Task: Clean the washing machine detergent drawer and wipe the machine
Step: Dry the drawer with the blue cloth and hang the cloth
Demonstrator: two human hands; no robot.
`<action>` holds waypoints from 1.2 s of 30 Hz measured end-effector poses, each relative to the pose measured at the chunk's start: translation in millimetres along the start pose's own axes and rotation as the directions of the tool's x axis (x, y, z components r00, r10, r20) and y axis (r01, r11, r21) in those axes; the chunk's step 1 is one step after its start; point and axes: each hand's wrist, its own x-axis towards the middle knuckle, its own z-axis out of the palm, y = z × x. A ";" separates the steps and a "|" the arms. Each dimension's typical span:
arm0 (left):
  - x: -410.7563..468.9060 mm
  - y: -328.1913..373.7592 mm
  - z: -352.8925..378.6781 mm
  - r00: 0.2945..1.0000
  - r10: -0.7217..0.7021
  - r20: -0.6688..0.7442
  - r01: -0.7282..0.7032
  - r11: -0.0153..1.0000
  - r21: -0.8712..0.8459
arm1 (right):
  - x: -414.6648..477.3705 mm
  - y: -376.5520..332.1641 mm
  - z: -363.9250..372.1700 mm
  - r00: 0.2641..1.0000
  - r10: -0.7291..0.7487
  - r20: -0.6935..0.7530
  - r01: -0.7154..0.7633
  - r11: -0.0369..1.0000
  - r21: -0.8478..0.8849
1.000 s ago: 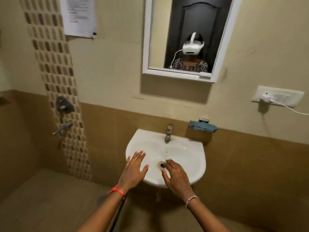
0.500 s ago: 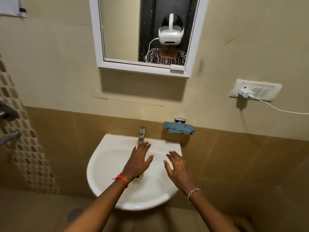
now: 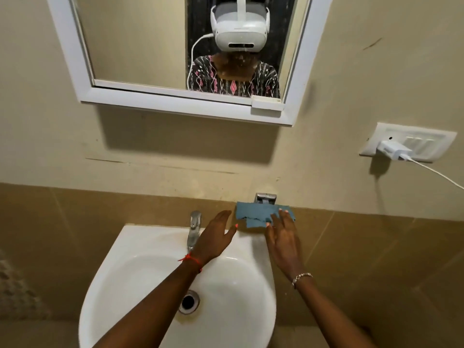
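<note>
Above the sink [image 3: 140,237], left hand [image 3: 216,237] spread, right hand [image 3: 282,237] spread — both moved forward, right at blue cloth [image 3: 256,213].

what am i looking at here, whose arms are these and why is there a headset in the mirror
These are a person's two bare arms, seen from a camera worn on the head, looking down. That camera is the white headset reflected in the mirror. Below is a white sink with a metal tap. A blue cloth hangs on a holder on the wall, right of the tap. The left hand is held open over the sink's back edge, holding nothing. The right hand reaches the cloth with straight fingers, not closed on it. No washing machine is in view.
</note>
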 end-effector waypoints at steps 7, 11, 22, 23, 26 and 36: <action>53.0 -6.8 13.5 0.992 -0.094 0.084 0.107 0.978 -0.178 | 42.3 13.4 5.2 0.986 0.146 0.085 -0.134 0.982 -0.132; 71.0 -11.3 20.9 0.975 -0.150 0.163 0.187 0.952 -0.243 | 58.5 17.4 8.2 0.956 0.260 0.136 -0.246 0.963 -0.109; 94.4 -10.0 26.4 0.969 -0.235 0.080 0.246 0.863 -0.441 | 85.6 17.6 2.1 0.897 0.440 0.045 -0.433 0.852 0.294; 94.2 -9.5 24.5 0.963 -0.252 0.089 0.263 0.829 -0.493 | 87.6 16.0 0.4 0.881 0.467 0.079 -0.464 0.815 0.347; 87.9 -8.5 12.8 0.955 -0.265 0.130 0.283 0.694 -0.662 | 90.0 11.5 -5.9 0.843 0.501 0.193 -0.523 0.683 0.510; 37.4 -14.1 -52.4 0.932 -0.345 0.109 0.262 0.438 -0.860 | 79.0 -36.4 -17.7 0.861 0.242 0.446 -0.503 0.292 0.813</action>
